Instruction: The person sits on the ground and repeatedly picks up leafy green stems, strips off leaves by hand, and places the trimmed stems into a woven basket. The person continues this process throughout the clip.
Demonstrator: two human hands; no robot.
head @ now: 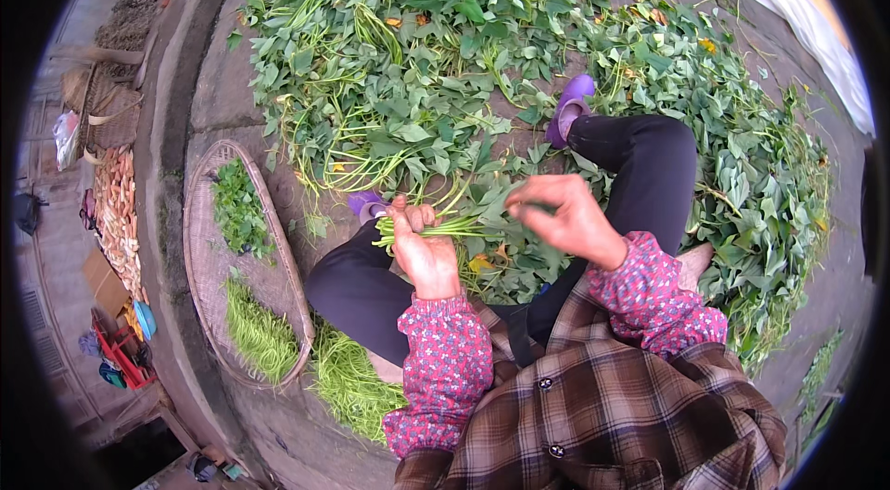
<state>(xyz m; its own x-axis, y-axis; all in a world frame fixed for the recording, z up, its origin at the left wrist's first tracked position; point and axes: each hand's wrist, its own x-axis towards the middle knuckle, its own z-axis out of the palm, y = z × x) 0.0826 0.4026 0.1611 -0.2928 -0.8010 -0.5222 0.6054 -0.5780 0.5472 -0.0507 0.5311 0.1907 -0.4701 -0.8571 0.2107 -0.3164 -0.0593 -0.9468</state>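
Observation:
My left hand [425, 250] is closed around a small bunch of green leaf stalks [455, 227], whose cut ends stick out past the thumb. To its right, my right hand [567, 215] is held above the leaves, blurred, thumb and fingers curled towards each other. Whether anything is pinched in it cannot be told. Below both hands, between my legs, lie loose green leaves [511, 274], a few of them yellow. A large heap of leafy vines [417, 73], like sweet potato greens, spreads on the paving in front of me.
On my left lies a shallow woven tray [261, 274] with leafy greens [240, 208] and bare stalks [259, 333]. More stalks [351, 379] are piled beside my left leg. More vines [758, 212] lie on my right. Past a raised kerb [163, 212] are corn cobs [118, 212] and a basket [115, 111].

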